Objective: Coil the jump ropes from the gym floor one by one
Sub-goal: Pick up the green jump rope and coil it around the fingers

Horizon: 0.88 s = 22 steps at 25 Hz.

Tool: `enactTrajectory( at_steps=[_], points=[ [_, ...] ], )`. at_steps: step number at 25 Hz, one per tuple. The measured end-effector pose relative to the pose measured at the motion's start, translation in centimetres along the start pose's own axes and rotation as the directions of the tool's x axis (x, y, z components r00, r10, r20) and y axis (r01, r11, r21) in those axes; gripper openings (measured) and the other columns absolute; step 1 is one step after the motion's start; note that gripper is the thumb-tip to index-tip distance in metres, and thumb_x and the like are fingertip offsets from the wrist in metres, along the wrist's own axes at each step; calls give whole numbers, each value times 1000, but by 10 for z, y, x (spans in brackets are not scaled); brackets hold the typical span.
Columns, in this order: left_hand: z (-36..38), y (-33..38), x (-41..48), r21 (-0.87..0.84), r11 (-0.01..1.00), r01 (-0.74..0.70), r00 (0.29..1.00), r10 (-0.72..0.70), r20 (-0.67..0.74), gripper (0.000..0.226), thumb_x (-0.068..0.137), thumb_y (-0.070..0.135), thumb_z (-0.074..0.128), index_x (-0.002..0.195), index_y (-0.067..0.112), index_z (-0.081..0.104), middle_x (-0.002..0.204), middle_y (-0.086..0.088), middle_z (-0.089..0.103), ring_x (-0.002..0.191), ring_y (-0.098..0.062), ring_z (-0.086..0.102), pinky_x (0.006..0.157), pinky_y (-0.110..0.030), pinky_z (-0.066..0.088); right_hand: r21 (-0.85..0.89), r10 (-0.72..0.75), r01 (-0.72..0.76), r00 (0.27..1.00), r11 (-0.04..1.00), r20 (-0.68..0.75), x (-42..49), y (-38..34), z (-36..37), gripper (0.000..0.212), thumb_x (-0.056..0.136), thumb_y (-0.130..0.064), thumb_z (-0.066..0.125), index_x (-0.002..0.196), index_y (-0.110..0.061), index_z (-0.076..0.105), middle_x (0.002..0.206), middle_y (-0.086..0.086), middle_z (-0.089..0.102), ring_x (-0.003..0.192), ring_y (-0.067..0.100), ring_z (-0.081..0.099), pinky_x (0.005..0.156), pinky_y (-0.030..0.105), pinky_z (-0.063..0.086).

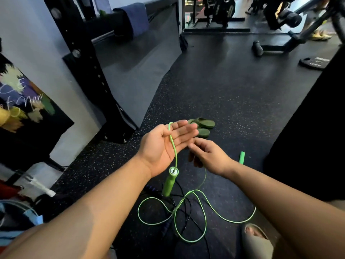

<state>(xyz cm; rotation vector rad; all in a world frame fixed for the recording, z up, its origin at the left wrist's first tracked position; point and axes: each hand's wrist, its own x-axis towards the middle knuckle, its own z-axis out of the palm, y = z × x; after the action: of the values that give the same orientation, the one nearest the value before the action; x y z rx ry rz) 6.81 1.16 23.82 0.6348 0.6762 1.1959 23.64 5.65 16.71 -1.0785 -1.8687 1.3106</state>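
Note:
A bright green jump rope lies in loose loops [188, 217] on the black gym floor. My left hand [166, 144] is held palm up with fingers spread; the green cord runs over its palm, and one green handle [169, 182] hangs below the wrist. My right hand [209, 156] sits just right of it, fingers curled down around the cord that drops to the floor. The second green handle [242, 157] lies on the floor past my right wrist. A black rope with a dark purple handle [183, 206] is tangled under the green loops.
Green slippers [202, 126] lie on the floor beyond my hands. My sandalled foot [256, 238] is at the lower right. A black rack upright [87, 71] stands at the left, a weight plate [313, 63] and bench legs far right.

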Motion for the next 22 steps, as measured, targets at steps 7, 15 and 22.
enactTrajectory(
  at_steps=[7, 15, 22],
  points=[
    [-15, -9, 18, 199, 977, -80, 978, 116, -174, 41, 102, 8, 24, 133, 0, 49, 128, -17, 68, 122, -25, 63, 110, -40, 44, -509, -12, 72, 993, 858, 121, -13, -9, 11, 22, 101, -30, 48, 92, -13, 60, 78, 1, 71, 67, 16, 67, 68, 37, 56],
    [-26, -26, 20, 596, 802, 32, 983, 84, -166, 36, 106, 9, 26, 124, 2, 57, 116, -17, 72, 113, -23, 68, 100, -31, 52, -639, -186, 257, 966, 725, 178, -25, -24, 4, 26, 100, -36, 54, 79, -21, 60, 63, -5, 58, 55, 11, 50, 60, 30, 34],
    [-28, -32, 9, 678, 686, 263, 948, -316, -48, 44, 89, 33, 31, 86, 3, 64, 77, -23, 64, 78, -35, 59, 80, -31, 46, -449, -300, 332, 943, 830, 142, -19, -37, -28, 21, 80, -33, 81, 83, -15, 70, 71, -3, 70, 62, 11, 64, 59, 27, 49]
  ],
)
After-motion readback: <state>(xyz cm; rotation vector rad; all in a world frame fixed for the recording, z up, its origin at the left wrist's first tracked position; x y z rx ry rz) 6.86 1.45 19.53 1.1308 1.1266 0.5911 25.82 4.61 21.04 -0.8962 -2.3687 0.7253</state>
